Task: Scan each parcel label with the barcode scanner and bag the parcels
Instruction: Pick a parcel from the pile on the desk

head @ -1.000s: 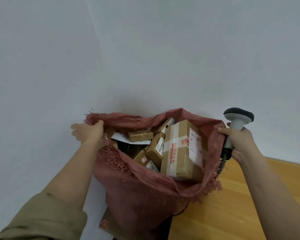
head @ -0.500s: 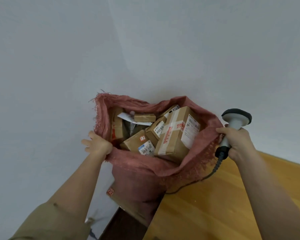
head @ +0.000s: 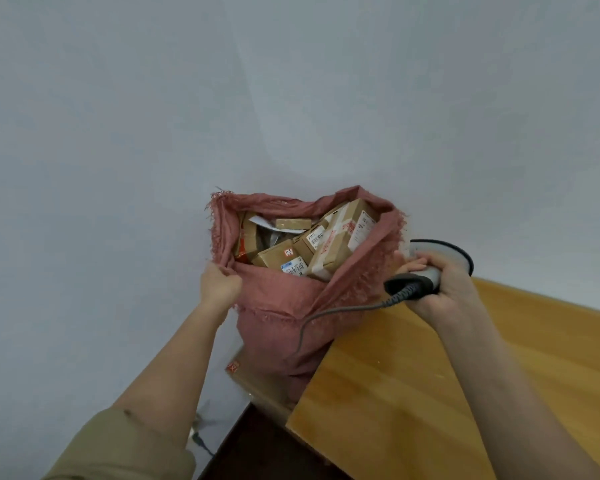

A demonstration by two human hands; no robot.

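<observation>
Plain grey wall behind, left hand [head: 220, 283] gripped pink sack [head: 284, 306] rim, parcels [head: 329, 242] stuffed inside, right hand [head: 444, 282] clutched barcode scanner [head: 430, 263] over wooden tabletop [head: 430, 393]

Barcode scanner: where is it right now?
In the head view the barcode scanner is at right, gripped in the right hand beside the right rim of the red sack, above the wooden table.
</observation>
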